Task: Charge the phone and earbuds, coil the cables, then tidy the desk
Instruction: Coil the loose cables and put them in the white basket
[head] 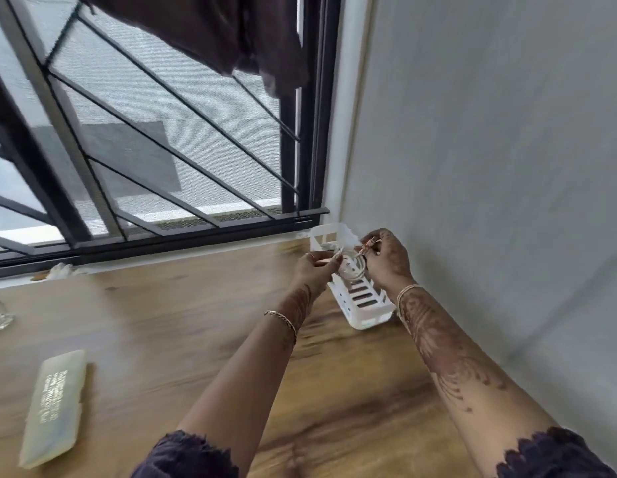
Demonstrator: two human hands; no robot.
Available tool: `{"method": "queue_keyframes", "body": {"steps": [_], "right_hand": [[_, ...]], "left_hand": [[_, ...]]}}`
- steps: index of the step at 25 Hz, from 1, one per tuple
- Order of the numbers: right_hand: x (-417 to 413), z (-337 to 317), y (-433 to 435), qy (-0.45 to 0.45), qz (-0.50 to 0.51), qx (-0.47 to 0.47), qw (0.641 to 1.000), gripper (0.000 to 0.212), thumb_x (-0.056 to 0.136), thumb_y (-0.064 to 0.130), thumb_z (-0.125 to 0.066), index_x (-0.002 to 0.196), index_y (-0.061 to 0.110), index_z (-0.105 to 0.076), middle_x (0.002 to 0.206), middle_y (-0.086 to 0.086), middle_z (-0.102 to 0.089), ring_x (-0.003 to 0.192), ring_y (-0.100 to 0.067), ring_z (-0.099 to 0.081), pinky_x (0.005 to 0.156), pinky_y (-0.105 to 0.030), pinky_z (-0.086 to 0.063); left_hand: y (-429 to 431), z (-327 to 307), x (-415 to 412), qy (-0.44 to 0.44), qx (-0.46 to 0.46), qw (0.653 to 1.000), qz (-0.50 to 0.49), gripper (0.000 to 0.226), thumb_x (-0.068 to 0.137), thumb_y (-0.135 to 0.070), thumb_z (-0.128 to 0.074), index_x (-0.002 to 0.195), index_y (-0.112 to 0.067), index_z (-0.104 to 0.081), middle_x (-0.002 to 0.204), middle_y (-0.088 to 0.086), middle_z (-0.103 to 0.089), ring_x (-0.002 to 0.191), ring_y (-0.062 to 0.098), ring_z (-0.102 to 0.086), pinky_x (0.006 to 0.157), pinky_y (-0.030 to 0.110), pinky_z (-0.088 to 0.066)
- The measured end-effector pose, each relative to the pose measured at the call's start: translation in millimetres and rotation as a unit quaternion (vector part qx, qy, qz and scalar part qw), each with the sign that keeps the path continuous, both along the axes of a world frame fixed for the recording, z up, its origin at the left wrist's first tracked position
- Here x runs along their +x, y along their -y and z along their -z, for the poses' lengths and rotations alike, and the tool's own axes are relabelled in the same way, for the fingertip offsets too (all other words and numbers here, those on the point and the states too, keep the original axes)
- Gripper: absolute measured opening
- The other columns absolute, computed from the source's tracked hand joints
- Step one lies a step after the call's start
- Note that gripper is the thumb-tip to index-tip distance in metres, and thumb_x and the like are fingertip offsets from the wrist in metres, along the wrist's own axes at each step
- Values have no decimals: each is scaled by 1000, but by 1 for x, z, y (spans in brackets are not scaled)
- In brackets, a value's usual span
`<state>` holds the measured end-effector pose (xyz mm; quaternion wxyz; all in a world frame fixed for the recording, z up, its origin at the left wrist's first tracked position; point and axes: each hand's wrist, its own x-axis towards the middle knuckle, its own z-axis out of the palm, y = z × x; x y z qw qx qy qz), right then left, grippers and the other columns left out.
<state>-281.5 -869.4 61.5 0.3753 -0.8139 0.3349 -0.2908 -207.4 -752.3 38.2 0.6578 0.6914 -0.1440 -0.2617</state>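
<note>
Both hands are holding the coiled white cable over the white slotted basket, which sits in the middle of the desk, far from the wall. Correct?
Not quite. The head view shows both the left hand and right hand holding the coiled white cable over the white slotted basket, but the basket sits in the desk's far corner, beside the wall and window.

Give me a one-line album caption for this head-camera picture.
Both hands, left and right, hold a coiled white cable above a white slotted basket on the wooden desk.

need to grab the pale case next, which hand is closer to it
Left. The left hand is at the coiled cable over the basket, on the side facing the case. The right hand is beyond the coil, farther away.
</note>
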Motion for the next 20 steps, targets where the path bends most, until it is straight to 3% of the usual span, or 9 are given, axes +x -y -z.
{"method": "queue_keyframes", "body": {"steps": [5, 8, 11, 14, 20], "right_hand": [[-6, 11, 24, -105, -23, -86, 991, 17, 91, 6, -52, 104, 13, -60, 106, -12, -69, 102, -32, -62, 87, -34, -48], [-2, 21, 28, -155, -58, -114, 980, 19, 90, 4, -49, 104, 14, -58, 105, -12, -69, 102, -33, -61, 85, -34, -47], [6, 33, 29, -203, -102, -125, 966, 23, 89, 1, -50, 105, 15, -57, 107, -9, -67, 103, -31, -60, 85, -32, -45], [11, 43, 29, -226, -125, -103, 961, 22, 88, 1, -50, 102, 16, -57, 106, -7, -67, 102, -28, -60, 87, -32, -46], [10, 54, 32, -247, -134, -90, 956, 16, 90, 9, -56, 104, 17, -59, 110, -5, -68, 105, -25, -60, 89, -30, -45]], "left_hand": [[25, 18, 3, 17, 75, 996, -35, 25, 81, -18, -74, 104, -13, -69, 79, -7, -58, 71, 10, -55, 74, 28, -52], [27, 26, 6, -11, 90, 995, -43, 28, 77, -12, -76, 105, -14, -69, 81, -6, -58, 67, 8, -56, 66, 28, -55], [26, 30, 8, -39, 76, 995, -54, 28, 77, -5, -75, 103, -15, -69, 100, 2, -55, 86, 15, -61, 57, 23, -54], [27, 32, 7, -59, 66, 994, -68, 27, 78, -1, -72, 100, -17, -68, 114, 8, -54, 103, 23, -63, 62, 27, -58], [24, 33, 3, -56, 68, 993, -81, 25, 79, -5, -72, 98, -20, -68, 117, 7, -56, 107, 24, -62, 69, 29, -59]]}}
